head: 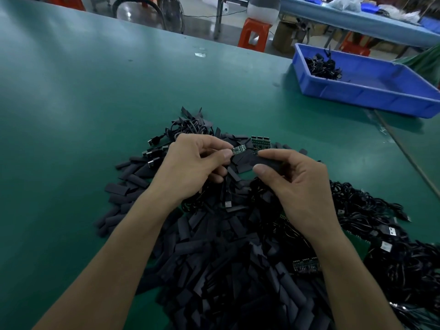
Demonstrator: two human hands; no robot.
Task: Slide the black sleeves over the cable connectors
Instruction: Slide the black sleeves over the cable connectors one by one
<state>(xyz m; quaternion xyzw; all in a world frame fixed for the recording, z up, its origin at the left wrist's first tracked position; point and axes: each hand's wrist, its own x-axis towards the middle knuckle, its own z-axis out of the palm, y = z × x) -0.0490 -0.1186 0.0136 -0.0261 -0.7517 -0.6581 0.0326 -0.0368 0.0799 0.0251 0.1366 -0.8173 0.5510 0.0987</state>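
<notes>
The left hand [195,167] pinches a small green connector [238,149] between thumb and forefinger, and its bare end points to the right, so that it is free to enter a tube. The right hand [300,186] grasps one black sleeve [270,163] with its fingers [260,169] curled around it, and the sleeve's mouth faces the connector. The two are near but apart, so I judge that the sliding has not begun. Both hands work above the middle of the desk [95,103], just over the pile [214,258] of loose sleeves that spreads toward the near edge; it lies there probably so that the next sleeve is always within reach. The black cables [381,225] lie in a heap toward the right edge, close to the right hand. A blue bin [371,96] stands at the far right corner with a few cables in it, perhaps the finished ones, though I cannot tell this for certain.
</notes>
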